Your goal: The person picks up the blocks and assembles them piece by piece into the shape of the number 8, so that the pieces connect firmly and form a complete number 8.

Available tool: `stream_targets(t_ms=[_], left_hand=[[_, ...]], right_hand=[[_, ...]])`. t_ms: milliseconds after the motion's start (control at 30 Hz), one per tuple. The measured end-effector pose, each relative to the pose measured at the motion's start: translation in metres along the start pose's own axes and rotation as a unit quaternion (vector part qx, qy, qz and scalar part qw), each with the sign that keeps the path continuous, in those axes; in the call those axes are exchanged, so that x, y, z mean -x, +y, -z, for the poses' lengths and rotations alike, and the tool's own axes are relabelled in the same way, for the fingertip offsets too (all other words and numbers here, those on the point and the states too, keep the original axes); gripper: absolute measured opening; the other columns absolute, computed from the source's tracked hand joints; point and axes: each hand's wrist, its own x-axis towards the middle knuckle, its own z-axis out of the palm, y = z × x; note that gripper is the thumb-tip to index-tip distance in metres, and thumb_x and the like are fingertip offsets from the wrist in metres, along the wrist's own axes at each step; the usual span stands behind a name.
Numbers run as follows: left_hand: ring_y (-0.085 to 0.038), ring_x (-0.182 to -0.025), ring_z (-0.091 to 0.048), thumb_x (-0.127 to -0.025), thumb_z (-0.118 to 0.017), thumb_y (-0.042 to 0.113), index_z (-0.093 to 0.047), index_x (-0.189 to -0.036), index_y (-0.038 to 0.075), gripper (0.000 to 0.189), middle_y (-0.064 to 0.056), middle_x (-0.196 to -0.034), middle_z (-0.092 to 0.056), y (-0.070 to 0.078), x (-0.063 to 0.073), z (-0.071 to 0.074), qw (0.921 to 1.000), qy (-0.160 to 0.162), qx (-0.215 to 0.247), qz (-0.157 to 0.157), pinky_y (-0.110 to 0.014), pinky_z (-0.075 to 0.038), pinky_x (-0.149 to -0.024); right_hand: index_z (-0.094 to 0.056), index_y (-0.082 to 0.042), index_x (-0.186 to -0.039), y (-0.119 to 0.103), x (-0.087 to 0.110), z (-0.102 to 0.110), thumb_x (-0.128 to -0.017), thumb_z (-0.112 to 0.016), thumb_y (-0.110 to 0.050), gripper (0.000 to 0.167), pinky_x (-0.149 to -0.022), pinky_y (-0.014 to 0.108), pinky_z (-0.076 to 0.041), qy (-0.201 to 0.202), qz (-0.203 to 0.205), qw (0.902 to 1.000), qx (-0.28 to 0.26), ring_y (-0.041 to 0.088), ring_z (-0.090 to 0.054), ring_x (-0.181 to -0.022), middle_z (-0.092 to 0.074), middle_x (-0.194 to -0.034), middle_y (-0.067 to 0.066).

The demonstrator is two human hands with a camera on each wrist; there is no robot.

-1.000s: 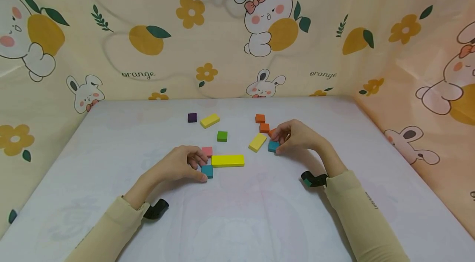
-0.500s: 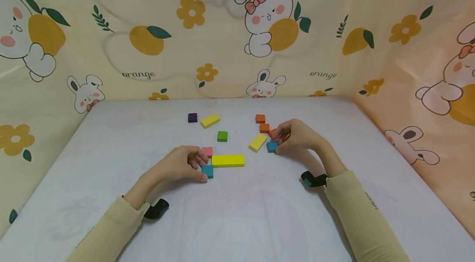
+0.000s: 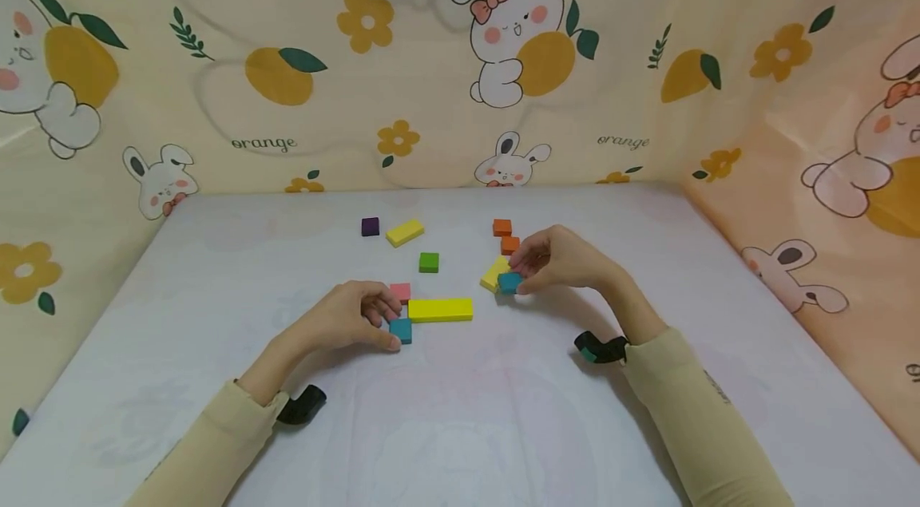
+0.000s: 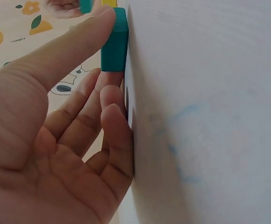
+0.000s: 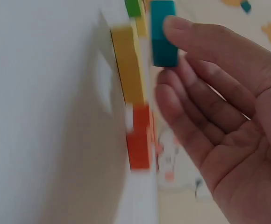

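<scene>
Teal block (image 3: 402, 331) in grip of left fingers (image 4: 79, 39), twin (image 3: 509, 283) in right fingers (image 5: 203, 39), yellow block (image 3: 492, 275), orange blocks (image 3: 509, 245) beyond

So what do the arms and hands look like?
The left hand and right hand are gloveless. The left sleeve and right sleeve are beige, the right with small dark marks. A black device sits at each wrist, the right partly green.

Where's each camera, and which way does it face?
Head: on the head, facing forward and down at the table; left hand and right hand show.
Left wrist: worn there, facing left hand and left blue block.
Right wrist: worn there, facing right hand and right blue block.
Head and left wrist share both hands.
</scene>
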Motion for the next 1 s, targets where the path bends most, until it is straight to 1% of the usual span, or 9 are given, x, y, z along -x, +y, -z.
stream_targets(t_ms=[133,200,333,433,567,700,800,1000], left_hand=[[-0.023,-0.087,-0.058,-0.07,-0.091,0.026,-0.066,-0.107,0.012,0.046,0.001,-0.096,-0.066,-0.001,0.001,0.0,1.0,0.0,0.002,-0.005,-0.036,-0.05,-0.08],[-0.023,-0.087,-0.058,-0.071,-0.091,0.027,-0.066,-0.107,0.012,0.046,0.001,-0.097,-0.067,-0.001,0.001,0.0,1.0,-0.001,0.003,-0.006,-0.036,-0.05,-0.08],[-0.023,-0.087,-0.058,-0.07,-0.091,0.026,-0.066,-0.107,0.012,0.046,0.001,-0.097,-0.067,-0.001,0.001,0.001,1.0,0.001,0.007,-0.005,-0.037,-0.05,-0.08],[-0.023,-0.087,-0.059,-0.07,-0.091,0.025,-0.066,-0.107,0.012,0.046,0.0,-0.097,-0.067,0.0,0.001,0.001,0.9999,0.0,0.008,-0.007,-0.037,-0.051,-0.08],[-0.023,-0.087,-0.059,-0.071,-0.091,0.024,-0.066,-0.107,0.011,0.046,0.0,-0.097,-0.067,0.0,0.001,0.002,0.9999,-0.001,0.008,-0.009,-0.037,-0.051,-0.08],[-0.023,-0.087,-0.058,-0.071,-0.091,0.025,-0.066,-0.107,0.011,0.046,0.0,-0.097,-0.066,0.001,0.001,0.002,1.0,0.0,0.006,-0.004,-0.036,-0.05,-0.08],[-0.023,-0.087,-0.058,-0.071,-0.091,0.025,-0.066,-0.107,0.011,0.046,0.001,-0.096,-0.066,0.001,0.001,0.001,1.0,0.001,0.004,-0.001,-0.036,-0.05,-0.08],[-0.023,-0.087,-0.058,-0.07,-0.091,0.026,-0.066,-0.107,0.012,0.046,0.001,-0.096,-0.067,0.001,0.001,0.001,1.0,0.0,0.006,0.001,-0.036,-0.05,-0.08]], right_hand=[[-0.073,-0.006,-0.101,-0.015,-0.003,-0.024,-0.072,-0.09,-0.015,0.034,-0.079,0.034,-0.055,0.01,0.039,0.9989,-0.024,0.025,-0.067,-0.085,-0.072,-0.095,0.005],[-0.074,-0.006,-0.101,-0.019,-0.004,-0.033,-0.072,-0.089,-0.015,0.034,-0.079,0.034,-0.056,0.024,0.05,0.9982,-0.021,0.023,-0.067,-0.086,-0.072,-0.095,0.003],[-0.074,-0.006,-0.102,-0.024,-0.005,-0.04,-0.073,-0.089,-0.011,0.033,-0.077,0.033,-0.056,0.073,0.049,0.996,-0.018,0.024,-0.068,-0.088,-0.072,-0.094,0.002],[-0.073,-0.004,-0.104,-0.023,-0.008,-0.039,-0.073,-0.088,-0.009,0.035,-0.077,0.032,-0.056,0.09,0.04,0.9946,-0.032,0.027,-0.068,-0.089,-0.072,-0.095,0.004],[-0.072,0.0,-0.107,-0.017,-0.014,-0.039,-0.073,-0.088,-0.01,0.039,-0.079,0.031,-0.055,0.076,0.038,0.9956,-0.041,0.028,-0.068,-0.091,-0.072,-0.1,0.008],[-0.072,-0.001,-0.108,-0.017,-0.018,-0.043,-0.074,-0.088,-0.011,0.039,-0.081,0.031,-0.055,0.066,0.037,0.9962,-0.043,0.025,-0.067,-0.09,-0.072,-0.101,0.009],[-0.072,-0.004,-0.107,-0.019,-0.021,-0.045,-0.075,-0.087,-0.012,0.036,-0.081,0.031,-0.055,0.059,0.037,0.9969,-0.037,0.022,-0.067,-0.091,-0.071,-0.1,0.006],[-0.073,-0.009,-0.103,-0.017,-0.029,-0.049,-0.075,-0.087,-0.013,0.032,-0.08,0.03,-0.055,0.048,0.027,0.9984,0.013,0.016,-0.067,-0.087,-0.071,-0.096,-0.002]])
